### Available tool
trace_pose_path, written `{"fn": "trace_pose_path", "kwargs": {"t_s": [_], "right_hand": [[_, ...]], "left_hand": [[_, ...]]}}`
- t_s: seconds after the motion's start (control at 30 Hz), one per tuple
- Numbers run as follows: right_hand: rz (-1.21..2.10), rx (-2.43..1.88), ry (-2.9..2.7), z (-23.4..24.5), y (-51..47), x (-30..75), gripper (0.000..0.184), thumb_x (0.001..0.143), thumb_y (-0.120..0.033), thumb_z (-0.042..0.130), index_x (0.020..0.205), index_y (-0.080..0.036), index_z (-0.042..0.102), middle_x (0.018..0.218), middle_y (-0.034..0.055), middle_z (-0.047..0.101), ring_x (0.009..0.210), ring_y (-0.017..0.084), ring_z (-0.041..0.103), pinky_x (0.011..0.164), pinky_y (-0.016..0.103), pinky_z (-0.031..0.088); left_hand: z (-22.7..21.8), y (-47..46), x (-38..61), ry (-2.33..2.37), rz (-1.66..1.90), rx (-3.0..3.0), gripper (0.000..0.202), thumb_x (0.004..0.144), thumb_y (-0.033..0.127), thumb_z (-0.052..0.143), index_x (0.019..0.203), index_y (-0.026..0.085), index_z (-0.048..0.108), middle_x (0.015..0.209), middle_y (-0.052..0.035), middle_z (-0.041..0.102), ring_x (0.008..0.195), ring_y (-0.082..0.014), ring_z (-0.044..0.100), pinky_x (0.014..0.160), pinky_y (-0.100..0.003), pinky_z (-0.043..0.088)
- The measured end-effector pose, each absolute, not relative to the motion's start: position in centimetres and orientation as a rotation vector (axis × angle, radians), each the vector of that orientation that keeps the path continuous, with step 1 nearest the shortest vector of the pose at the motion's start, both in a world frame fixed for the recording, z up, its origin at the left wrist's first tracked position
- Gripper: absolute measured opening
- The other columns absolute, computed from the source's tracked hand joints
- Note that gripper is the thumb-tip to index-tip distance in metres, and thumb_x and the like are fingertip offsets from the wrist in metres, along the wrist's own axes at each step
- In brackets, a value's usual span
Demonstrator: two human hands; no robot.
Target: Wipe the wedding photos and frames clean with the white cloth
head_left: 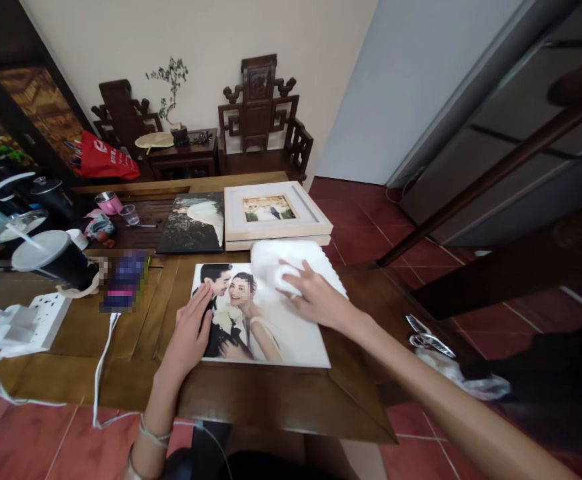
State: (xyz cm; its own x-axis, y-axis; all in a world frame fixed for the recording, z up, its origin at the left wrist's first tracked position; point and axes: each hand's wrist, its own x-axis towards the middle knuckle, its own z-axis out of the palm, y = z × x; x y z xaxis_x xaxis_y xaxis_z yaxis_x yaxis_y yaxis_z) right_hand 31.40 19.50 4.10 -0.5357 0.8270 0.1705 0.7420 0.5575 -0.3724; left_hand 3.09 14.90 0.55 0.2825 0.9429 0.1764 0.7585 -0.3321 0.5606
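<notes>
A flat photo panel [291, 347] showing a couple and a bouquet lies face up near the table's front edge. My left hand [193, 327] rests on its left side, fingers stretched out flat and holding nothing. At the upper right of the panel is a fluffy white cloth [295, 253], partly covering it and reaching past its right edge. My right hand [315, 293] has its fingers around a bunched part of this cloth, above the panel's right half. The fingers are slightly blurred, and the cloth hides the panel's upper right corner.
Behind the panel lie white picture frames [275, 230] and a dark photo panel [191, 233]. To the left are a phone [125, 280] on a cable, a lidded cup [53, 260] and a power strip [45, 323]. Scissors [431, 337] lie at the right beside crumpled plastic [471, 380].
</notes>
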Motion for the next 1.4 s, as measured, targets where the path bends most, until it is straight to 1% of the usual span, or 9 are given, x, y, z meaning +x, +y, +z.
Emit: {"fn": "trace_pose_path", "kwargs": {"t_s": [0.17, 0.4, 0.53, 0.63, 0.73, 0.8, 1.07, 1.23, 1.4], "right_hand": [[0.295, -1.166, -2.539, 3.5, 10.9, 31.6, 0.028, 0.066, -0.001, 0.041, 0.08, -0.016, 0.06, 0.139, 0.0207, 0.049, 0.139, 0.034, 0.029, 0.108, 0.064, 0.027], [0.579, -0.932, -2.777, 5.8, 5.5, 32.2, 0.039, 0.047, -0.004, 0.043, 0.078, -0.02, 0.062, 0.143, 0.0089, 0.047, 0.136, 0.033, 0.035, 0.111, 0.062, 0.025], [0.569, -1.001, -2.672, 5.5, 10.0, 33.1, 0.032, 0.058, -0.003, 0.044, 0.079, -0.019, 0.061, 0.135, 0.0129, 0.055, 0.132, 0.031, 0.041, 0.111, 0.056, 0.029], [0.498, -1.151, -2.6, 5.1, 14.7, 33.2, 0.022, 0.076, -0.009, 0.042, 0.084, -0.019, 0.06, 0.12, 0.0159, 0.064, 0.124, 0.036, 0.049, 0.095, 0.055, 0.045], [0.46, -1.287, -2.536, 5.1, 18.8, 32.7, 0.021, 0.079, -0.01, 0.041, 0.088, -0.018, 0.059, 0.086, 0.0112, 0.067, 0.104, 0.035, 0.06, 0.082, 0.049, 0.051], [0.441, -1.312, -2.502, 5.0, 20.3, 32.0, 0.022, 0.079, -0.007, 0.04, 0.088, -0.018, 0.057, 0.077, 0.0074, 0.065, 0.095, 0.032, 0.064, 0.089, 0.051, 0.047], [0.384, -1.224, -2.488, 3.3, 12.3, 31.1, 0.03, 0.07, -0.004, 0.041, 0.089, -0.017, 0.059, 0.139, 0.0198, 0.048, 0.139, 0.035, 0.028, 0.105, 0.065, 0.03], [0.502, -1.118, -2.606, 5.0, 4.5, 31.5, 0.033, 0.053, -0.002, 0.044, 0.075, -0.021, 0.061, 0.143, 0.0104, 0.046, 0.138, 0.033, 0.029, 0.111, 0.061, 0.027], [0.623, -1.128, -2.574, 5.2, 6.5, 31.7, 0.037, 0.058, -0.003, 0.044, 0.085, -0.02, 0.062, 0.138, 0.0119, 0.052, 0.137, 0.031, 0.033, 0.112, 0.059, 0.026]], "left_hand": [[0.7, 14.8, 3.3, 1.54, 0.69, 2.177, 0.047, 0.098, 0.024, 0.031, 0.145, 0.025, 0.032, 0.154, -0.009, 0.032, 0.143, -0.0209, 0.026, 0.111, -0.047, 0.027], [0.7, 14.7, 3.3, 1.54, 0.658, 2.193, 0.048, 0.099, 0.023, 0.03, 0.147, 0.025, 0.028, 0.154, -0.0096, 0.031, 0.143, -0.0207, 0.025, 0.11, -0.048, 0.027], [0.8, 14.7, 3.3, 1.539, 0.648, 2.193, 0.048, 0.098, 0.023, 0.031, 0.146, 0.025, 0.03, 0.154, -0.0094, 0.03, 0.143, -0.0211, 0.024, 0.11, -0.048, 0.027], [0.9, 14.7, 3.3, 1.54, 0.658, 2.187, 0.047, 0.098, 0.023, 0.031, 0.145, 0.025, 0.033, 0.153, -0.0097, 0.032, 0.143, -0.0216, 0.026, 0.11, -0.048, 0.028], [0.9, 14.7, 3.3, 1.538, 0.684, 2.185, 0.047, 0.098, 0.024, 0.033, 0.144, 0.026, 0.034, 0.153, -0.0093, 0.034, 0.142, -0.0214, 0.027, 0.111, -0.047, 0.028], [0.9, 14.7, 3.2, 1.537, 0.687, 2.186, 0.047, 0.098, 0.024, 0.033, 0.144, 0.025, 0.034, 0.153, -0.0092, 0.034, 0.143, -0.021, 0.027, 0.111, -0.046, 0.028], [0.8, 14.7, 3.3, 1.536, 0.682, 2.181, 0.048, 0.098, 0.024, 0.031, 0.146, 0.024, 0.031, 0.154, -0.0091, 0.032, 0.143, -0.0206, 0.025, 0.112, -0.047, 0.026], [0.7, 14.8, 3.3, 1.537, 0.676, 2.187, 0.048, 0.098, 0.025, 0.032, 0.146, 0.025, 0.03, 0.154, -0.0089, 0.031, 0.143, -0.0207, 0.025, 0.112, -0.047, 0.025], [0.8, 14.7, 3.2, 1.528, 0.663, 2.196, 0.048, 0.099, 0.025, 0.031, 0.147, 0.026, 0.029, 0.154, -0.0082, 0.03, 0.144, -0.0207, 0.024, 0.112, -0.047, 0.025]]}}
